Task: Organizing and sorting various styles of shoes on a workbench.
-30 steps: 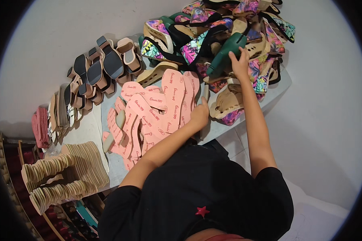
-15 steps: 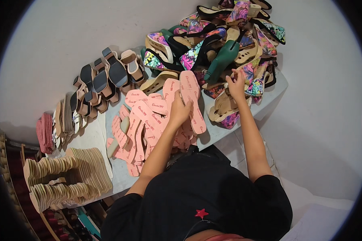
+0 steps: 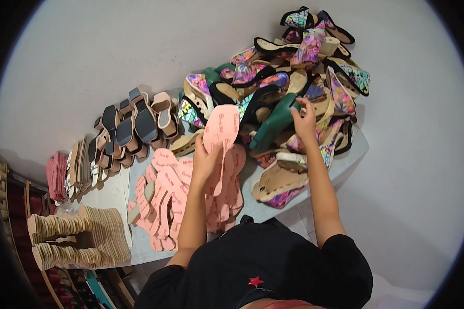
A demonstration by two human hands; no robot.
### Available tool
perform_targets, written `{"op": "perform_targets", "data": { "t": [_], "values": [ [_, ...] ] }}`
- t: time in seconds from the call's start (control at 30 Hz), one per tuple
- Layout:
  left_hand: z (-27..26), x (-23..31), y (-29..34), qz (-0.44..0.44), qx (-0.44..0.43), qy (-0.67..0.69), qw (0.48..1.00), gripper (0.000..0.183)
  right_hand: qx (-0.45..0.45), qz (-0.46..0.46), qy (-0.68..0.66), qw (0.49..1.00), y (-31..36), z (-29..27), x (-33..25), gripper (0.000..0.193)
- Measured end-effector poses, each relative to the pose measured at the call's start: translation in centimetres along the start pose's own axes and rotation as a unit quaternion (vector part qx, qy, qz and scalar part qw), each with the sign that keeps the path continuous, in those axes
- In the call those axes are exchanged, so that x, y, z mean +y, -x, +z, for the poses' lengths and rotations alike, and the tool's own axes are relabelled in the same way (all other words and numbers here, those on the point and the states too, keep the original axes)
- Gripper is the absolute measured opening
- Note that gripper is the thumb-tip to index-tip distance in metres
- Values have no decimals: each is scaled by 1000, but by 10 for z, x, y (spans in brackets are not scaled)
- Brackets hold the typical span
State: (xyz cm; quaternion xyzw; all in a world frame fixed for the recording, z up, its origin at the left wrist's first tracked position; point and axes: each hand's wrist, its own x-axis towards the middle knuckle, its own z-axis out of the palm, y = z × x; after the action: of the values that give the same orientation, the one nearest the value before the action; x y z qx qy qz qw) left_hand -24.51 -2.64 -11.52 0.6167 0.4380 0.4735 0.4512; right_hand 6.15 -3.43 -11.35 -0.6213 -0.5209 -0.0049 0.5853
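Observation:
My left hand (image 3: 206, 162) grips a pink insole (image 3: 222, 122) with repeated dark lettering, its broad end pointing away from me. It is raised over a heap of similar pink insoles (image 3: 167, 180) on the table. On the right, my right hand (image 3: 305, 122) has its thumb and fingers curled at the upper end of a dark green shoe last (image 3: 274, 123). That last lies against the pile of floral wedge shoes (image 3: 309, 46). Beneath my right forearm is a beige-soled shoe (image 3: 279, 183) with a floral upper.
Black-soled heeled shoes (image 3: 147, 126) stand at the back left. Nearer, stacked beige soles (image 3: 105, 234) line the left end of the table (image 3: 247, 198), with pink strips (image 3: 56, 177) behind them. Walls rise behind and to the right.
The view has shifted, so the far pile sits lower in the picture. My left hand has turned the pink insole and brought it left. My right hand has closed in on the green last.

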Motion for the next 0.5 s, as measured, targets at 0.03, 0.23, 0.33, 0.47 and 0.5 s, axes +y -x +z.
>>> {"op": "perform_targets", "data": {
  "t": [0.03, 0.23, 0.33, 0.47, 0.5],
  "values": [
    [2, 6, 1, -10, 5, -34, 999, 59, 6, 32, -25, 999, -17, -1, 2, 27],
    [1, -6, 21, 0, -23, -238, 971, 86, -60, 46, -158, 985, -111, 3, 50, 20],
    [2, -9, 36, -47, -44, -337, 939, 85, -134, 0, -117, 984, -137, 21, 49, 23],
    [14, -3, 43, -175, -65, -424, 886, 83, -286, -87, -17, 954, -152, 58, 49, 48],
    [17, -6, 44, -181, -60, -424, 885, 83, -354, -45, -33, 934, -155, 61, 41, 59]
  ]
}}
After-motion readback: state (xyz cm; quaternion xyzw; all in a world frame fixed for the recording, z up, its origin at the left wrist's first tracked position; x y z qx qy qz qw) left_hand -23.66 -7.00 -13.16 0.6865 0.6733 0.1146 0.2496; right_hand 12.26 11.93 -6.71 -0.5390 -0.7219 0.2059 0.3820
